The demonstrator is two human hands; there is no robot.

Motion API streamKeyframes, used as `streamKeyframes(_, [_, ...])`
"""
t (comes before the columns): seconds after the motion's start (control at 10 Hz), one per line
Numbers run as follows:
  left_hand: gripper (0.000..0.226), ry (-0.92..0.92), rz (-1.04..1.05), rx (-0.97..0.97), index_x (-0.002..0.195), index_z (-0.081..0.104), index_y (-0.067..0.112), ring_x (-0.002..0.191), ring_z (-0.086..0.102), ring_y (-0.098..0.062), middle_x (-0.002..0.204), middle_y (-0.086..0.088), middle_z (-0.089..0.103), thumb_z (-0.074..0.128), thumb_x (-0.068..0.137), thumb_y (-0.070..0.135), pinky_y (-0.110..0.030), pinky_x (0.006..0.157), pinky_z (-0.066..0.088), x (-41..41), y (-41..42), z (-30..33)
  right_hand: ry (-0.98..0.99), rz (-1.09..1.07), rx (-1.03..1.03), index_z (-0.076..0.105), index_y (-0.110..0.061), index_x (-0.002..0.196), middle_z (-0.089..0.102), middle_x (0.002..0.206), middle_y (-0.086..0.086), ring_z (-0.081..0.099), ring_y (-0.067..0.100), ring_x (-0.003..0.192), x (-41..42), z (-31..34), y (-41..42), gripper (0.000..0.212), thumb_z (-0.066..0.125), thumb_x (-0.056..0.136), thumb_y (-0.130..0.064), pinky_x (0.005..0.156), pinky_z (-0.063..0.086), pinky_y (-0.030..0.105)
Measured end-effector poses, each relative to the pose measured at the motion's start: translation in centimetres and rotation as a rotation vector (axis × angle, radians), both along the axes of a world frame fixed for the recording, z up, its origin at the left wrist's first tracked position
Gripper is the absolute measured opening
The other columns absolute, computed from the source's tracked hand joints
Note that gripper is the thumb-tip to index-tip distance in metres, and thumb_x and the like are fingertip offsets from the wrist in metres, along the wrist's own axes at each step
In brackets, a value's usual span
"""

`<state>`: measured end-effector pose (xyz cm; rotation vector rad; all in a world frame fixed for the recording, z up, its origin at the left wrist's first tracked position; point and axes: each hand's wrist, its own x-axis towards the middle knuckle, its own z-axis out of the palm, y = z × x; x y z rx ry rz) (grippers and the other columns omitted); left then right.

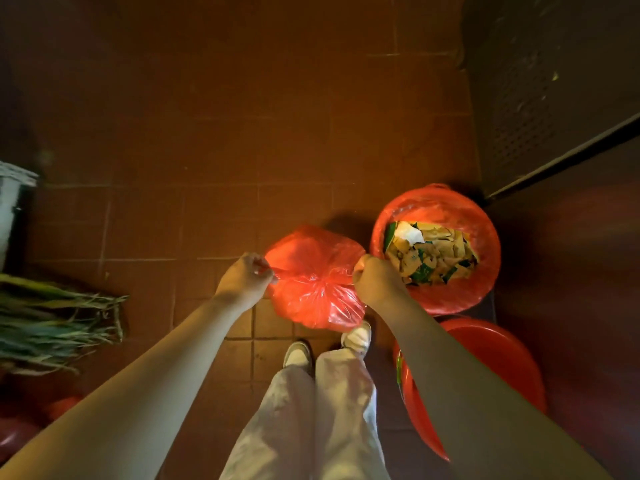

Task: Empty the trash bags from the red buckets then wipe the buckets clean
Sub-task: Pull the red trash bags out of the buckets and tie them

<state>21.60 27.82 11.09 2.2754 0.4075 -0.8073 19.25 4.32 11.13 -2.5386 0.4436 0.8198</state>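
Observation:
A full red plastic trash bag [313, 278] hangs in front of me above the tiled floor. My left hand [244, 277] grips a twisted end of its mouth on the left side. On the right side my right hand [375, 280] grips the other end, and the two ends meet at a gathered knot in the middle. To the right stands a red bucket [485, 268] lined with a red bag and filled with torn paper and packaging [431, 254]. A second red bucket [502, 358] sits nearer to me, largely hidden behind my right forearm.
My feet in white shoes [327, 348] stand just below the bag. A bundle of green leafy stalks [55, 323] lies at the left, with a white basket [10, 202] behind it. A dark perforated panel [540, 98] rises at the back right. Red-brown floor tiles [225, 150] stretch ahead.

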Motion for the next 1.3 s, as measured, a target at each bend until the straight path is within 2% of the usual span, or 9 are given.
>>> streamKeyframes(0.1, [0.013,0.005,-0.021,0.031,0.085,0.067,0.018,0.078,0.064,-0.002,0.082,0.009,0.072,0.060,0.095,0.022,-0.018,0.059,0.042,1.5,-0.3,-0.8,0.061,-0.076,0.096,0.067,-0.005,0.113,0.068,0.115,0.017,0.061,0.034,0.110,2.0,-1.5,-0.5,0.026,0.057,0.096,-0.023,0.085,0.048,0.033])
streamKeyframes(0.2, [0.017,0.015,0.001,0.107,0.080,0.070,0.023,0.085,0.068,-0.015,0.087,0.006,0.073,0.060,0.093,0.029,-0.025,0.068,0.051,2.7,-0.2,-2.0,0.110,-0.086,0.182,0.070,-0.005,0.111,0.070,0.112,0.015,0.063,0.033,0.107,3.9,-3.2,-1.3,0.026,0.059,0.095,-0.021,0.086,0.049,0.033])
streamKeyframes(0.3, [0.011,0.029,0.071,0.162,0.088,0.067,0.019,0.092,0.068,-0.028,0.097,-0.007,0.073,0.064,0.092,0.029,-0.031,0.074,0.050,4.0,-0.2,-3.0,0.159,-0.098,0.234,0.072,-0.009,0.104,0.071,0.094,0.011,0.067,0.031,0.097,5.6,-5.1,-1.9,0.020,0.060,0.092,-0.019,0.083,0.052,0.037])
streamKeyframes(0.4, [0.015,0.036,0.138,0.175,0.076,0.059,0.023,0.087,0.067,-0.031,0.088,-0.010,0.070,0.064,0.090,0.022,-0.029,0.065,0.040,5.4,-0.3,-4.3,0.194,-0.082,0.280,0.072,-0.010,0.107,0.066,0.090,0.005,0.066,0.026,0.091,7.1,-6.7,-1.9,0.022,0.059,0.091,-0.017,0.085,0.053,0.039])
streamKeyframes(0.5, [0.013,0.073,0.178,0.175,0.077,0.060,0.025,0.075,0.064,-0.030,0.080,-0.007,0.067,0.061,0.090,0.022,-0.027,0.060,0.039,6.4,-0.4,-6.1,0.223,-0.076,0.299,0.071,-0.010,0.111,0.071,0.106,0.009,0.065,0.027,0.102,8.4,-7.7,-1.0,0.024,0.059,0.091,-0.016,0.086,0.049,0.032])
streamKeyframes(0.7, [0.003,0.062,0.206,0.153,0.089,0.067,0.021,0.083,0.066,-0.029,0.094,-0.008,0.072,0.064,0.090,0.020,-0.026,0.064,0.041,8.7,0.3,-10.1,0.238,-0.100,0.304,0.070,-0.015,0.110,0.070,0.114,0.009,0.063,0.028,0.110,10.4,-11.5,1.2,0.023,0.058,0.090,-0.017,0.093,0.050,0.035])
streamKeyframes(0.9, [0.013,0.055,0.203,0.141,0.102,0.069,0.011,0.097,0.066,-0.030,0.104,-0.010,0.072,0.064,0.091,0.015,-0.027,0.072,0.042,10.4,0.9,-13.8,0.248,-0.206,0.348,0.063,-0.010,0.122,0.064,0.123,0.013,0.057,0.031,0.119,11.8,-14.7,2.5,0.028,0.057,0.094,-0.016,0.098,0.044,0.033])
streamKeyframes(1.1, [0.041,0.058,0.196,0.172,0.131,0.055,0.014,0.112,0.061,-0.034,0.126,-0.014,0.064,0.064,0.091,0.019,-0.036,0.090,0.047,10.7,1.6,-16.4,0.237,-0.287,0.385,0.055,-0.010,0.132,0.059,0.133,0.014,0.053,0.031,0.125,11.8,-16.7,2.6,0.036,0.052,0.097,-0.019,0.103,0.041,0.035])
streamKeyframes(1.3, [0.065,0.011,0.119,0.198,0.149,0.037,0.014,0.139,0.035,-0.037,0.148,-0.016,0.043,0.064,0.091,0.024,-0.042,0.114,0.028,11.2,0.2,-14.6,0.197,-0.381,0.455,0.049,-0.010,0.138,0.057,0.135,0.016,0.053,0.031,0.125,11.8,-15.4,1.5,0.043,0.057,0.097,-0.024,0.106,0.042,0.042])
